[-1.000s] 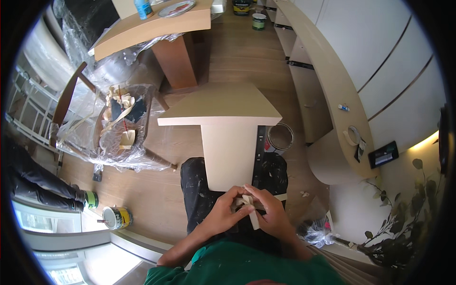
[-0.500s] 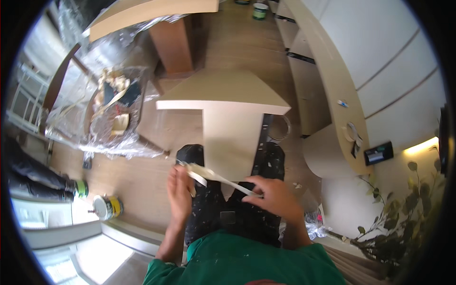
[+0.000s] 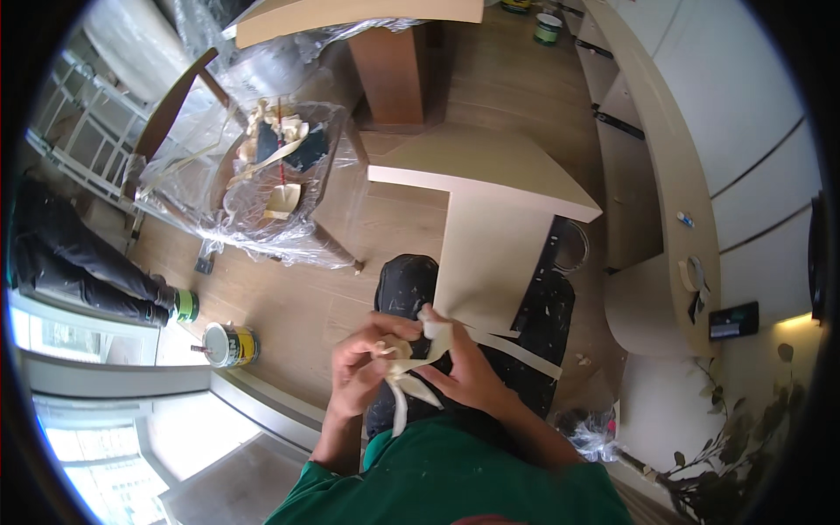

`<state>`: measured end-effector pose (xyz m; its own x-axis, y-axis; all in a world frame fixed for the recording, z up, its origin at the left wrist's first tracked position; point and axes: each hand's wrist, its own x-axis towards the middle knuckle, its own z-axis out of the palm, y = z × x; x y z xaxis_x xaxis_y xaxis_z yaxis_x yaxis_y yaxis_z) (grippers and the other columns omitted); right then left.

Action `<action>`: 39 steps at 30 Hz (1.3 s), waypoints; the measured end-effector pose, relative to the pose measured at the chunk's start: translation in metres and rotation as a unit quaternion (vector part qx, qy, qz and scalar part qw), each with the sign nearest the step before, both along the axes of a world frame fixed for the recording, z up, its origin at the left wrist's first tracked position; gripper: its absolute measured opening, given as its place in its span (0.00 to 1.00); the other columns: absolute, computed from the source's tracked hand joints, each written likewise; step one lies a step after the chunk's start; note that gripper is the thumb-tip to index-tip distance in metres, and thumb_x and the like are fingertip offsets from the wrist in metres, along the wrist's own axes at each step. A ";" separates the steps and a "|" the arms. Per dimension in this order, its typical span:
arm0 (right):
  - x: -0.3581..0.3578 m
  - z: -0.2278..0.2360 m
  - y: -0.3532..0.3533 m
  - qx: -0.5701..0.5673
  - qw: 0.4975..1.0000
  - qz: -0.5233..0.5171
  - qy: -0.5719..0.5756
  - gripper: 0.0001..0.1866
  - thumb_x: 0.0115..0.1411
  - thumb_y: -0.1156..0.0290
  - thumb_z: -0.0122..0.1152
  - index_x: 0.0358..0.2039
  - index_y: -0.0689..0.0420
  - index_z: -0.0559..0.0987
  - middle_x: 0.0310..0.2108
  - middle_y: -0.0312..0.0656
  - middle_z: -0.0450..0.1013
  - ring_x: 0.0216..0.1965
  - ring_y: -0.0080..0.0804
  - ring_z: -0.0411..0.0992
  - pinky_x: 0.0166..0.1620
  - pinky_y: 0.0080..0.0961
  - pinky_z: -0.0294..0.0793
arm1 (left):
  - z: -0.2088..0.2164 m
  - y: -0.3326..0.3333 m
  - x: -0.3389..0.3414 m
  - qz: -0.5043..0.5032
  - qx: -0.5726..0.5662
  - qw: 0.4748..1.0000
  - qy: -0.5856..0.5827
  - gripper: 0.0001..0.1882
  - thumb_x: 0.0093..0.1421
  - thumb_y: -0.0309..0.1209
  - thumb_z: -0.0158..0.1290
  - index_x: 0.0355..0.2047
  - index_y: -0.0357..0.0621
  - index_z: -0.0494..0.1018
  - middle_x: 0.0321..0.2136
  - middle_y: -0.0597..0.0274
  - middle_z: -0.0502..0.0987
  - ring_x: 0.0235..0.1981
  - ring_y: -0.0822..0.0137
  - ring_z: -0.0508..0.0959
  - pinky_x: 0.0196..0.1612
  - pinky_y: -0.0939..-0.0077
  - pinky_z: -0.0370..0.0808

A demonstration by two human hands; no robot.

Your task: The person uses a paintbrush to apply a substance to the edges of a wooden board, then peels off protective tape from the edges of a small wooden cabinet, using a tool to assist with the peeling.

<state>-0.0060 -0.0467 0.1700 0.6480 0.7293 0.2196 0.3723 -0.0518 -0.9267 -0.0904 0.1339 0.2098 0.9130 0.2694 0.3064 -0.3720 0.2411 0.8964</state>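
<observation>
Near the board, your left hand and right hand both grip the crumpled tape, pinching separate spots, seemingly so it spreads between them.

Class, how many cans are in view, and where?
5: a green can at the other person's feet; a yellow-labelled can, lower left; a green-banded can, top; a dark can cut off beside it; an open can partly behind the beige table. More may be hidden.

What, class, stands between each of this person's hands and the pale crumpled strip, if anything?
Nothing visible: the left hand and right hand both hold the crumpled strip directly. Another pale strip shows over the right thigh, outside the hands.
</observation>
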 end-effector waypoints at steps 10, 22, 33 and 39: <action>-0.007 -0.033 -0.044 -0.186 0.966 0.159 0.082 0.11 0.68 0.63 0.61 0.45 0.56 0.81 0.32 0.50 0.79 0.36 0.53 0.78 0.43 0.45 0.76 | 0.030 0.131 -0.030 0.222 -0.148 0.957 -0.111 0.13 0.75 0.39 0.44 0.43 0.40 0.69 0.29 0.67 0.64 0.27 0.75 0.63 0.31 0.80 0.62; 0.013 0.019 0.001 0.104 0.963 -0.025 -0.248 0.35 0.64 0.62 0.65 0.70 0.55 0.67 0.58 0.50 0.69 0.61 0.47 0.67 0.63 0.43 0.68 | -0.041 0.031 -0.018 -0.186 -0.239 0.931 0.203 0.61 0.62 0.79 0.33 0.65 0.26 0.62 0.62 0.37 0.70 0.65 0.43 0.68 0.68 0.41 0.63; 0.025 0.006 -0.026 0.168 0.982 -0.023 -0.088 0.27 0.66 0.64 0.63 0.64 0.58 0.70 0.41 0.47 0.69 0.42 0.43 0.72 0.46 0.37 0.74 | -0.005 0.105 -0.029 -0.165 -0.050 0.962 0.211 0.49 0.61 0.71 0.51 0.58 0.32 0.68 0.63 0.32 0.69 0.63 0.40 0.72 0.62 0.42 0.72; 0.024 0.016 -0.015 0.176 0.971 0.049 -0.153 0.43 0.66 0.69 0.62 0.75 0.66 0.50 0.45 0.53 0.73 0.46 0.49 0.74 0.54 0.45 0.71 | -0.018 -0.006 -0.010 -0.103 -0.065 0.927 0.355 0.53 0.62 0.70 0.51 0.72 0.41 0.54 0.71 0.52 0.58 0.69 0.56 0.64 0.70 0.53 0.62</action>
<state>0.0182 -0.0613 0.1857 0.4450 0.6295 0.6369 0.6195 0.2972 -0.7265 -0.1007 0.1281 0.1918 0.9085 0.0597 -0.4136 0.3658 0.3645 0.8563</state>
